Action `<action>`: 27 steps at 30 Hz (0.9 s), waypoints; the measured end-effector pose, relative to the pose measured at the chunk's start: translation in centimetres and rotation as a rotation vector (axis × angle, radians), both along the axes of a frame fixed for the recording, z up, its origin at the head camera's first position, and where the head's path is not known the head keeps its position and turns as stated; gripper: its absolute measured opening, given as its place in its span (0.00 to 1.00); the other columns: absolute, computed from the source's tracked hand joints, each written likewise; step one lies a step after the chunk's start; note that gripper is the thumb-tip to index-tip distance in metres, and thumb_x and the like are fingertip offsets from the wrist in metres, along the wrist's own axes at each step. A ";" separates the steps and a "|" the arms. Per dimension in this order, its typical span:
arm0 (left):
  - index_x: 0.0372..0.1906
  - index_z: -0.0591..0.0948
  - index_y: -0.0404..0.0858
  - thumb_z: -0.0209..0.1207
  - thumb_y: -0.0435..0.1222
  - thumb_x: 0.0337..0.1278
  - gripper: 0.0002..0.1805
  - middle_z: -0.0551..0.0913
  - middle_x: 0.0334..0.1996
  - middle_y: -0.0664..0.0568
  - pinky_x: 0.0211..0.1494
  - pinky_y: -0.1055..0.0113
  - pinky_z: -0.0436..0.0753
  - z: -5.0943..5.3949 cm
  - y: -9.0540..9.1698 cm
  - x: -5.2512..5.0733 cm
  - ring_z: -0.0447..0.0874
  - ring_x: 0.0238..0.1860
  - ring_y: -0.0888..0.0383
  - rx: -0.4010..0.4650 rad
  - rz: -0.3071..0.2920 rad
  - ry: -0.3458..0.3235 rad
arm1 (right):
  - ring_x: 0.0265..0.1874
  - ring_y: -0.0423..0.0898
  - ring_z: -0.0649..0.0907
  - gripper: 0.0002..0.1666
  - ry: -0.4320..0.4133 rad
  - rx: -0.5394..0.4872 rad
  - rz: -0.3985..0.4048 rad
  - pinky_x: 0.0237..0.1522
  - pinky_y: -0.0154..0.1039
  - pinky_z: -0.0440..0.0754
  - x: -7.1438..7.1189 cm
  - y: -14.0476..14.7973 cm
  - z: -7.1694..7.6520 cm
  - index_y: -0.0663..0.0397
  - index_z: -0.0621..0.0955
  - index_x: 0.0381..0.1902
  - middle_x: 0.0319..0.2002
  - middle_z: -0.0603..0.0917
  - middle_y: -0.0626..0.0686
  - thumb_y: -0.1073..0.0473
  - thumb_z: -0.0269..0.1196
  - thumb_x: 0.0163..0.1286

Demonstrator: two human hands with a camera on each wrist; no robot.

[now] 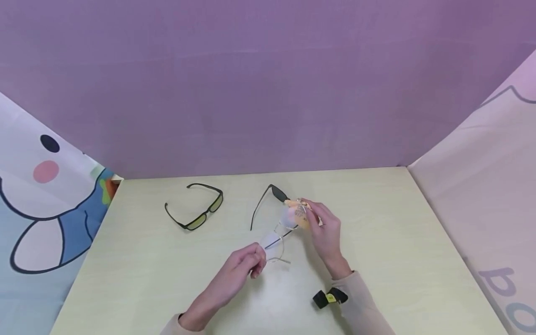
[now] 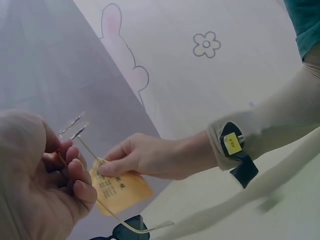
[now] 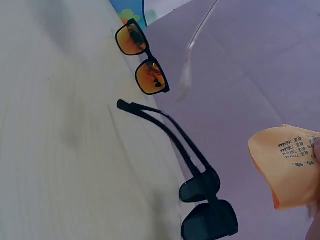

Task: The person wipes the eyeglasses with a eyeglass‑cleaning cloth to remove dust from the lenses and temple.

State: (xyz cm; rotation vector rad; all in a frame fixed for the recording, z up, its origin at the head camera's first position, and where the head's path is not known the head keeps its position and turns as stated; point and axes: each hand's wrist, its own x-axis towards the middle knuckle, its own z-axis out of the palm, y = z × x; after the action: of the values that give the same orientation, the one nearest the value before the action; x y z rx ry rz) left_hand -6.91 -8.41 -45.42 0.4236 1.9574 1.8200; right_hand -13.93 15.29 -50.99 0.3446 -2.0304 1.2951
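Note:
A pair of thin-rimmed eyeglasses with clear lenses (image 1: pixel 282 251) is held above the table. My left hand (image 1: pixel 240 269) pinches it at the near end, fingers curled; the spot it grips is partly hidden. My right hand (image 1: pixel 327 231) pinches a yellow-orange printed cleaning cloth (image 1: pixel 302 217) at the far lens. In the left wrist view, the cloth (image 2: pixel 125 192) hangs below the right hand's thumb and fingers, with a thin temple running past it. The right wrist view shows the cloth (image 3: pixel 280 167) at the right edge, with only a bit of the hand.
Black sunglasses (image 1: pixel 279 193) lie with temples unfolded just behind the hands, partly covered by them. To the left are black-framed glasses with yellowish lenses (image 1: pixel 197 221), temples unfolded as well. A purple curtain (image 1: pixel 259 93) closes off the table's (image 1: pixel 402 260) back edge; printed cloths hang at both sides.

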 end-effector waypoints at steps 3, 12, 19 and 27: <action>0.34 0.72 0.29 0.45 0.31 0.76 0.12 0.70 0.27 0.53 0.35 0.74 0.70 -0.3 0.1 0.0 0.69 0.30 0.63 -0.001 -0.017 -0.030 | 0.36 0.47 0.86 0.18 0.026 -0.018 0.062 0.45 0.23 0.82 0.1 -0.1 0.4 0.65 0.87 0.49 0.41 0.90 0.60 0.82 0.65 0.63; 0.34 0.72 0.28 0.44 0.32 0.77 0.13 0.72 0.29 0.52 0.37 0.73 0.75 -0.7 0.2 0.2 0.71 0.32 0.62 0.008 0.037 -0.034 | 0.37 0.49 0.88 0.18 0.066 -0.055 0.128 0.47 0.27 0.84 0.6 -0.7 2.0 0.68 0.86 0.49 0.41 0.90 0.62 0.82 0.64 0.62; 0.33 0.72 0.29 0.43 0.31 0.79 0.14 0.72 0.29 0.51 0.40 0.71 0.78 -0.1 0.0 0.5 0.74 0.32 0.58 0.059 0.036 0.086 | 0.43 0.52 0.89 0.16 0.030 -0.058 0.093 0.54 0.29 0.83 0.5 -0.5 1.2 0.68 0.87 0.48 0.43 0.90 0.62 0.81 0.63 0.65; 0.30 0.71 0.32 0.42 0.29 0.77 0.14 0.71 0.27 0.48 0.40 0.70 0.76 -0.3 0.0 0.7 0.72 0.32 0.58 0.079 0.063 0.145 | 0.41 0.49 0.89 0.15 -0.032 -0.041 0.051 0.50 0.25 0.83 0.4 0.2 -0.7 0.67 0.87 0.47 0.42 0.90 0.61 0.80 0.64 0.64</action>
State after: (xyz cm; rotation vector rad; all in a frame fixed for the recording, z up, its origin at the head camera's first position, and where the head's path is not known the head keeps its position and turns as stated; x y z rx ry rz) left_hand -6.23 -8.41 -45.75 0.5387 2.0200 1.9613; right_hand -13.49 15.47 -51.70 0.3608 -2.0311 1.3791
